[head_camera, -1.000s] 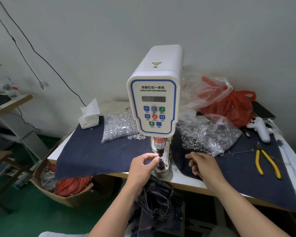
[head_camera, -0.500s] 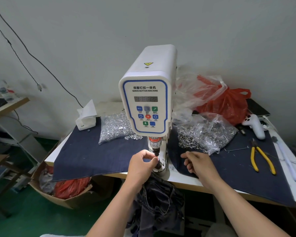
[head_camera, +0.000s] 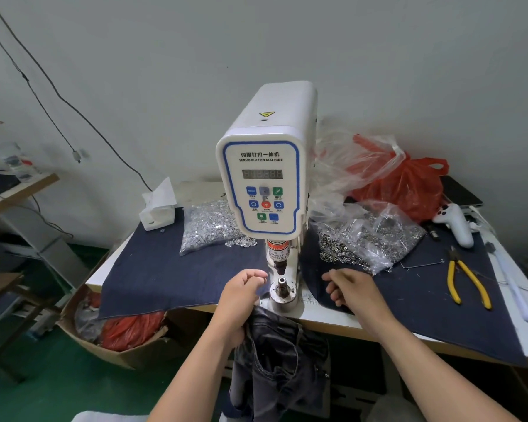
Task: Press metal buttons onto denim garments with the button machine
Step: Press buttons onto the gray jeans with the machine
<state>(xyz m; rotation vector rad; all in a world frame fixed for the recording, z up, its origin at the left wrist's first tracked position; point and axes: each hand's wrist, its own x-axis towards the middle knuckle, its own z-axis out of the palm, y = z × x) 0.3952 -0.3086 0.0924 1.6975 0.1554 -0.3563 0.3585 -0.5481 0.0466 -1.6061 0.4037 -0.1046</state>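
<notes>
Left hand (head_camera: 241, 292) just beside lower die (head_camera: 282, 281), fingers loosely curled, seemingly empty. Right hand (head_camera: 351, 286) curled on bench (head_camera: 333, 318), contents hidden. Next: lift jeans (head_camera: 284, 360), centre waistband over die, keep fingertips out.

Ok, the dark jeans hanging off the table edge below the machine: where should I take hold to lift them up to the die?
Grip the bunched top edge of the jeans, just under the table edge, coming from the left with the left hand, which is nearest. The rest hangs limp below, so a lower grip would probably only drag folds.
</notes>
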